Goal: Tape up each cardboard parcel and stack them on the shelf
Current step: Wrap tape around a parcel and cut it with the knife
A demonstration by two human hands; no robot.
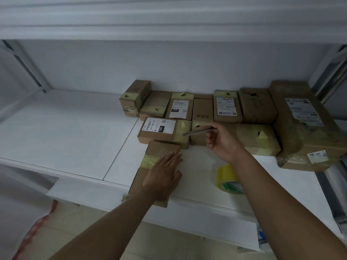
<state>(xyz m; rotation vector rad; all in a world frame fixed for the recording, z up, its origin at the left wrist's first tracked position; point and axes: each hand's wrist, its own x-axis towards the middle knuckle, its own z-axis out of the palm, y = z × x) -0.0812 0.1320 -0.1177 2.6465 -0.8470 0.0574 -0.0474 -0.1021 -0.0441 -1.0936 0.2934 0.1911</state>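
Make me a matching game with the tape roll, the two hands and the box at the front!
Things:
1. tape roll
2. left hand
3. right hand
4. front box

States:
A. pinches a thin strip
B. lies under a flat hand, at the shelf's front edge
C. yellow, sits on the shelf by the right forearm
D. rests flat, fingers straight

Pairs: 1-C, 2-D, 3-A, 4-B

SURFACE: white shelf | ON IT: taped cardboard parcels grouped rear right; one parcel at front edge; yellow tape roll beside it.
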